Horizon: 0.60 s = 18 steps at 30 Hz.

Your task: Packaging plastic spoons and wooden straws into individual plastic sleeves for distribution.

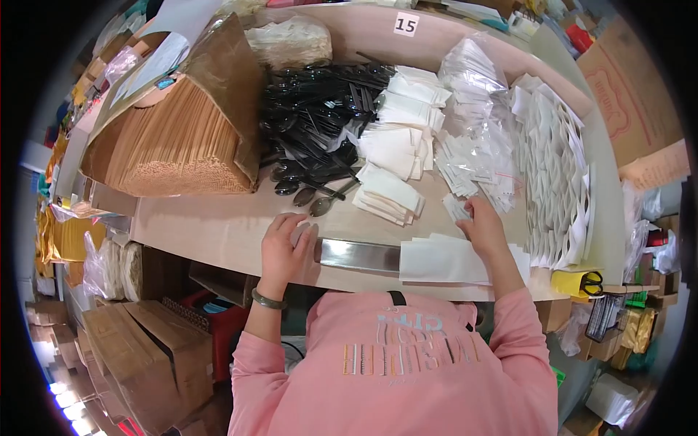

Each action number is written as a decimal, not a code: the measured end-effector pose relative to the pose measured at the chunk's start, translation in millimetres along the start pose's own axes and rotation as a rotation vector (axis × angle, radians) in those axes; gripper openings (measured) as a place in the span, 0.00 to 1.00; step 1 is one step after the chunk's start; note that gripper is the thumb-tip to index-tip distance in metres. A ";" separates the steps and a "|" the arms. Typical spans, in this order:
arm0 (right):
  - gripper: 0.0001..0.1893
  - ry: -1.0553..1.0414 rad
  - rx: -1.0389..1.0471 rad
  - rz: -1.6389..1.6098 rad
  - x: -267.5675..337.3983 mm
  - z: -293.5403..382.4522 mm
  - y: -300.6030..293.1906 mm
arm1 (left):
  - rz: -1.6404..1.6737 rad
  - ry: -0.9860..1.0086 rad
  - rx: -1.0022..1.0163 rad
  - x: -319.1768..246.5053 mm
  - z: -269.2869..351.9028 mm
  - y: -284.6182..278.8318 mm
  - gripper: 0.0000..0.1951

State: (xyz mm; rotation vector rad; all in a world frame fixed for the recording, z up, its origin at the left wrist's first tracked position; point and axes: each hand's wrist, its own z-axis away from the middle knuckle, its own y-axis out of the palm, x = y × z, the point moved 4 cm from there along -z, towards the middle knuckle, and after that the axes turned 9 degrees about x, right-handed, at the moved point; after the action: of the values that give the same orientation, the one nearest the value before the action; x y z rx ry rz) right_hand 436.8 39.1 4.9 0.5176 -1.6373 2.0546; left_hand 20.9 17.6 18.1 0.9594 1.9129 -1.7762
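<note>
My right hand [484, 226] has its thumb and fingers on a small white packet [455, 208] at the near end of a pile of packets [463, 163]. White paper sleeves [441, 260] lie below it, beside a shiny metal strip [357, 254] near the table's front edge. My left hand [284, 245] is just left of the strip, fingers apart, holding nothing. Beyond it, a few black plastic spoons [322, 205] lie in front of a large heap of black plastic cutlery [322, 109]. Folded white napkins [388, 193] stand in stacks between the cutlery and the packets.
An open cardboard box [240, 98] full of thin wooden sticks [174, 147] stands at the left. Rows of white paper sleeves [553, 180] line the right side. A clear plastic bag [474, 71] lies at the back. Scissors [591, 283] sit in a yellow holder [567, 283] at the right corner.
</note>
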 end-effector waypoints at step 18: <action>0.08 -0.263 0.106 0.199 106.4 -46.9 37.8 | -0.250 0.123 0.067 -15.1 -66.0 35.5 0.10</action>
State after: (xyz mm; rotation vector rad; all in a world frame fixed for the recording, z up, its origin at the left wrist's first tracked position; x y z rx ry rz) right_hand 327.4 90.5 23.3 0.7131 -1.7970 2.3098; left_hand 68.0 77.5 12.0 0.9037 2.1424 -1.9719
